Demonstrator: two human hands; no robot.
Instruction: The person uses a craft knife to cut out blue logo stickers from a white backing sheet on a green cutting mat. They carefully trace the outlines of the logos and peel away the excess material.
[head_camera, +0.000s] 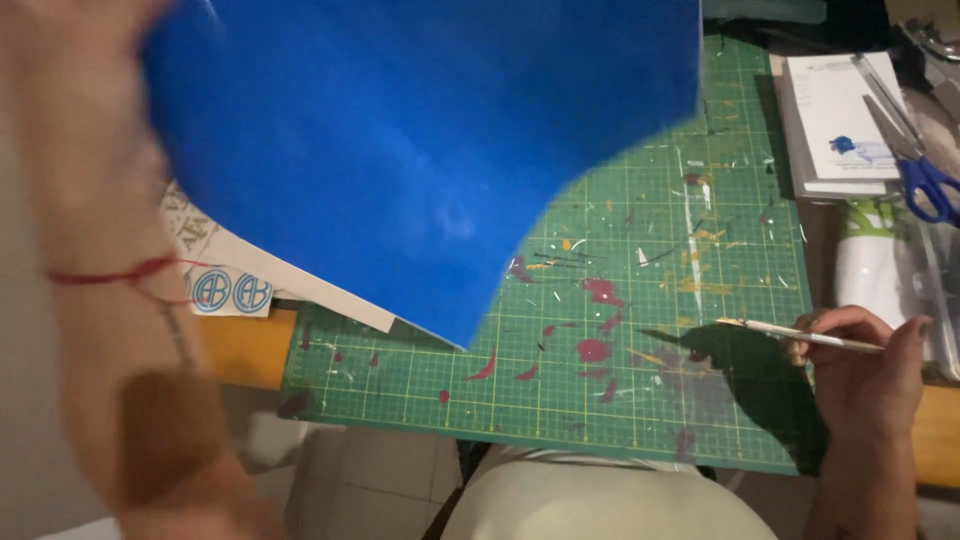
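A large blue sheet (420, 150) fills the upper left and centre of the frame, lifted over a green cutting mat (640, 300) that is speckled with dried paint. The left hand (70, 60) is a blur at the upper left edge, right by the sheet's corner, with a red thread around the wrist — whether its fingers are pinched on the sheet I cannot tell. At the lower right, the right hand (860, 370) is closed around a thin paintbrush (800, 335), its tip pointing left over the mat. Under the blue sheet lies white paper (300, 285) with round blue emblems. In the upper right corner — blue-handled scissors (915, 165) rest on a white notepad (840, 120)
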